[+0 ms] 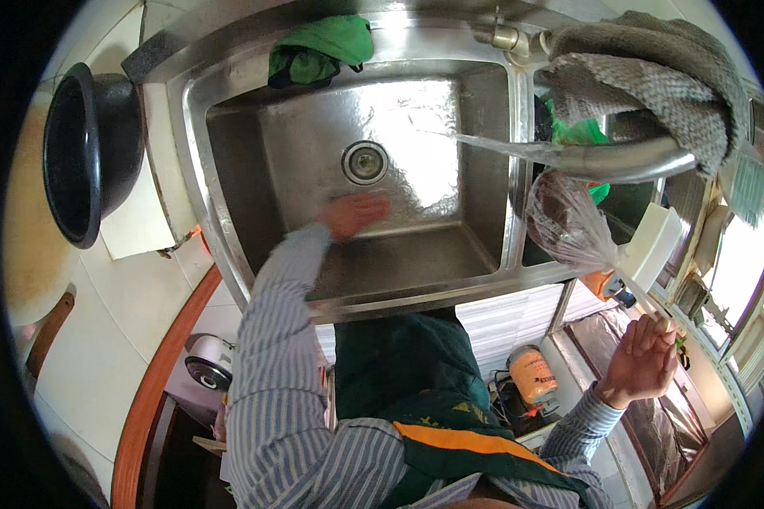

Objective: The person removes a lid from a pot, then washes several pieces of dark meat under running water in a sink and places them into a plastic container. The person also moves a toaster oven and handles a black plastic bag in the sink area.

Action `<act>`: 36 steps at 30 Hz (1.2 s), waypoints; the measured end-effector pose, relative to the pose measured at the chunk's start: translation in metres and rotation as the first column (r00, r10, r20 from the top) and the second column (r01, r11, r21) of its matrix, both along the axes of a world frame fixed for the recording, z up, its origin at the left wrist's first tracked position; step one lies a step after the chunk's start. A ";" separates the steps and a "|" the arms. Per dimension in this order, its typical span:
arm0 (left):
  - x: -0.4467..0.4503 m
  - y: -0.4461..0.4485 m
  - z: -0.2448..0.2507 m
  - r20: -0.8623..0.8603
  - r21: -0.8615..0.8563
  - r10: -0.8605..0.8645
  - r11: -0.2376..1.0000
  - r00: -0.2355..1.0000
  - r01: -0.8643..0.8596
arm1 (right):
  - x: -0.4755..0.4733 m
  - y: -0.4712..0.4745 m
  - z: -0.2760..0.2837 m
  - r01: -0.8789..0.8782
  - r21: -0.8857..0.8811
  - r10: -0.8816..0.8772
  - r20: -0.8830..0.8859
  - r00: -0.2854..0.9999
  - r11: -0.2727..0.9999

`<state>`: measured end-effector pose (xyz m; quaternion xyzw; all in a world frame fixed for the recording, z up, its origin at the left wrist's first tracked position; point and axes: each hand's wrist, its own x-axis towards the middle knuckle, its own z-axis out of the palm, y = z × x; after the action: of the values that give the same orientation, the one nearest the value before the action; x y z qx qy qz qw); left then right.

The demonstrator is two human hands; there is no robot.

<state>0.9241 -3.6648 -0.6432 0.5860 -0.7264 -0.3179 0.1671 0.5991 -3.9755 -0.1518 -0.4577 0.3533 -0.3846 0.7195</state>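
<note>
Over the floor of a stainless steel sink basin (261, 159), my left hand (356, 215) is blurred, with its fingers extended together near the drain strainer (365, 163). Nothing shows in it, though its underside is hidden. Water (496, 143) streams into this basin from a metal faucet spout (624, 160). Off to the right, my right hand (643, 356) pinches the twisted neck of a clear plastic bag (566, 223). The bag's body hangs by the divider and smaller basin; something brownish-red shows through it, but I cannot tell what.
A green cloth (325, 48) lies on the sink's back rim. Grey towels (649, 70) drape around the faucet. To the left are a black bowl (95, 153) on its side and a round wooden board (35, 210). A white box-like object (650, 248) stands beside the bag.
</note>
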 end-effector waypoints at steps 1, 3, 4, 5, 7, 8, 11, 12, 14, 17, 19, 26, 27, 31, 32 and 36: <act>0.025 0.025 0.002 -0.064 0.284 0.130 0.953 0.990 -0.107 | 0.000 0.000 0.001 0.015 -0.022 -0.015 -0.037 0.999 1.000; 0.071 0.053 0.005 0.327 0.175 0.441 0.841 0.836 -0.512 | 0.000 0.001 0.002 0.026 -0.010 -0.026 -0.012 1.000 1.000; 0.082 0.050 0.004 0.450 0.202 0.581 0.674 0.678 -0.711 | 0.000 0.002 0.001 0.055 -0.006 -0.056 -0.024 0.998 0.998; 0.095 0.038 0.000 0.518 0.031 0.729 0.507 0.448 -0.861 | 0.001 0.004 0.001 0.059 -0.025 -0.061 -0.059 0.996 0.998; 0.099 -0.024 -0.022 0.519 0.005 0.832 0.227 0.197 -0.974 | 0.003 0.007 0.001 0.097 -0.023 -0.098 -0.076 0.992 0.995; 0.094 -0.063 -0.035 0.488 -0.031 0.870 0.092 0.065 -0.995 | 0.005 0.008 0.002 0.093 -0.032 -0.096 -0.089 0.991 0.995; 0.053 -0.162 -0.060 0.176 -0.163 0.915 0.390 0.362 -0.906 | 0.006 0.013 0.005 0.079 -0.042 -0.084 -0.113 0.990 0.996; 0.029 -0.186 -0.062 -0.012 -0.217 0.859 0.497 0.511 -0.840 | 0.006 0.014 0.006 0.070 -0.052 -0.076 -0.132 0.988 0.996; -0.022 -0.187 -0.053 -0.161 0.029 0.555 0.829 0.816 -0.558 | 0.003 0.015 0.009 0.060 -0.034 -0.063 -0.114 0.991 0.998; -0.066 -0.094 -0.026 -0.226 0.064 0.104 0.994 0.969 -0.092 | -0.004 0.016 0.011 0.104 -0.061 -0.113 -0.150 0.982 0.993; -0.040 -0.021 -0.016 -0.182 -0.060 -0.074 0.996 0.980 0.065 | -0.009 0.016 0.011 0.090 -0.044 -0.094 -0.119 0.988 0.995; 0.009 -0.035 -0.013 0.168 0.059 0.575 0.805 0.800 -0.591 | -0.014 0.021 0.011 0.096 -0.002 -0.096 -0.066 0.993 0.995; 0.003 -0.050 -0.012 0.219 0.104 0.577 0.788 0.787 -0.607 | -0.014 0.024 0.012 0.114 0.000 -0.113 -0.073 0.991 0.994; -0.028 -0.079 -0.011 0.346 0.154 0.616 0.707 0.708 -0.690 | -0.021 0.029 0.022 0.155 -0.039 -0.158 -0.090 0.983 0.987; -0.033 -0.079 -0.011 0.293 0.159 0.659 0.680 0.692 -0.715 | -0.023 0.030 0.024 0.149 -0.022 -0.150 -0.062 0.987 0.989; -0.037 -0.066 -0.015 0.321 0.322 0.538 0.712 0.780 -0.624 | -0.035 0.032 0.028 0.127 -0.052 -0.131 -0.086 0.988 0.991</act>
<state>0.8873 -3.7307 -0.6586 0.8359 -0.4332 -0.3321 0.0568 0.5645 -3.9436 -0.1240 -0.4671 0.4050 -0.4178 0.6658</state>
